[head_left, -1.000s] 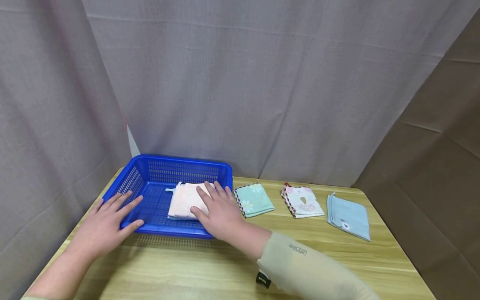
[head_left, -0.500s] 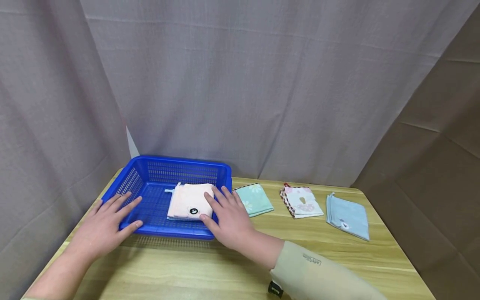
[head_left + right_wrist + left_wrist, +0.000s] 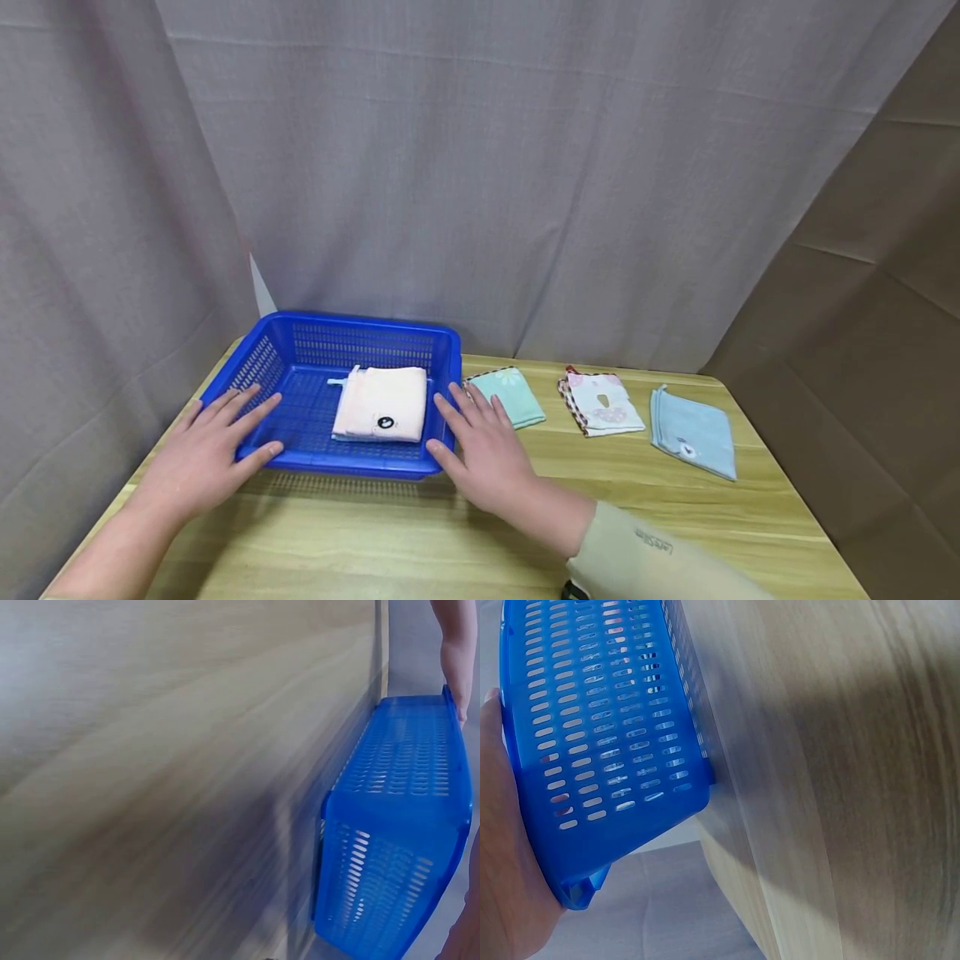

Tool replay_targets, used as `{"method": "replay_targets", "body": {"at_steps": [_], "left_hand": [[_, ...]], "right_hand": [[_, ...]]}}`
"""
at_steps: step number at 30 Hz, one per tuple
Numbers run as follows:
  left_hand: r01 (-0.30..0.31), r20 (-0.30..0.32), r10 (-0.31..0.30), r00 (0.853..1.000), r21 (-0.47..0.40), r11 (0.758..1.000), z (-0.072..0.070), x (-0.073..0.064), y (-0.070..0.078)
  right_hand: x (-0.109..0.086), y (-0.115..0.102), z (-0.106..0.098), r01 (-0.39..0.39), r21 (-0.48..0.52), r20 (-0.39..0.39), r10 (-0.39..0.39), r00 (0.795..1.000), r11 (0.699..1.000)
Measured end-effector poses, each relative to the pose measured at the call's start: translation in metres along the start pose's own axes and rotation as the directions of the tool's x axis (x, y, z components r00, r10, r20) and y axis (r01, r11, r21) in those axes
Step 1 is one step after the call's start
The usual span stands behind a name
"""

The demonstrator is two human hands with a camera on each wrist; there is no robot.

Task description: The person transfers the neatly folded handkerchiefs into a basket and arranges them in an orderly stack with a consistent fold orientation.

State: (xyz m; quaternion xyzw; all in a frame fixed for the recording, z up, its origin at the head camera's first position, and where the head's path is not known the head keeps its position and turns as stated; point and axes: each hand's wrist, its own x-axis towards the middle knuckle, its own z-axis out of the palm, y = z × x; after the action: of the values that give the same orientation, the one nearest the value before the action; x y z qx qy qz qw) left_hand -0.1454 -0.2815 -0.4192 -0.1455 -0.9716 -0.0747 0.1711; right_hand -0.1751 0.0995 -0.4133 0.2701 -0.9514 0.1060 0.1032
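My left hand [image 3: 201, 457] rests on the front left corner of a blue plastic basket [image 3: 352, 461], fingers spread over its rim. The left wrist view shows the basket's slotted side wall [image 3: 592, 750] beside that hand. At the basket's right rim is my right hand [image 3: 486, 454], its fingers spread and nothing held in them. Inside the basket lies a folded pale pink towel [image 3: 382, 396] with a black round mark and a light blue layer along its lower edge. A mint green folded towel [image 3: 517, 400] with white flowers is partly hidden behind the right fingers.
Farther right on the wooden table [image 3: 337, 533] lie a folded white towel [image 3: 618, 417] with a checked edge and a folded light blue towel [image 3: 697, 433]. A grey curtain [image 3: 450, 167] stands behind the table, and a brown panel [image 3: 847, 375] closes the right side.
My right hand has moved right, off the pink towel to the basket's right rim, uncovering the black mark. The left hand has stayed in place on the basket.
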Motion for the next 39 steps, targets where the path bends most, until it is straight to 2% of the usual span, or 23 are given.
{"method": "replay_targets", "body": {"at_steps": [7, 14, 33, 39], "left_hand": [[0.0, 0.009, 0.0, 1.0, 0.008, 1.0, -0.001, 0.0, 0.0], [-0.007, -0.002, 0.007, 1.0, 0.002, 1.0, 0.0, -0.001, -0.001], [-0.012, -0.013, 0.012, 1.0, 0.0, 1.0, 0.002, -0.001, -0.001], [-0.018, -0.016, 0.018, 1.0, 0.004, 1.0, 0.001, 0.0, -0.001]], "right_hand": [[-0.013, 0.011, 0.005, -0.039, -0.01, 0.023, 0.04, 0.999, 0.999], [-0.023, 0.022, 0.007, -0.043, -0.012, 0.0, 0.043, 0.999, 0.999], [-0.056, 0.056, 0.016, -0.084, -0.035, 0.024, 0.085, 0.996, 0.996], [-0.062, 0.062, 0.018, -0.094, -0.076, 0.034, 0.096, 0.995, 0.993]]}}
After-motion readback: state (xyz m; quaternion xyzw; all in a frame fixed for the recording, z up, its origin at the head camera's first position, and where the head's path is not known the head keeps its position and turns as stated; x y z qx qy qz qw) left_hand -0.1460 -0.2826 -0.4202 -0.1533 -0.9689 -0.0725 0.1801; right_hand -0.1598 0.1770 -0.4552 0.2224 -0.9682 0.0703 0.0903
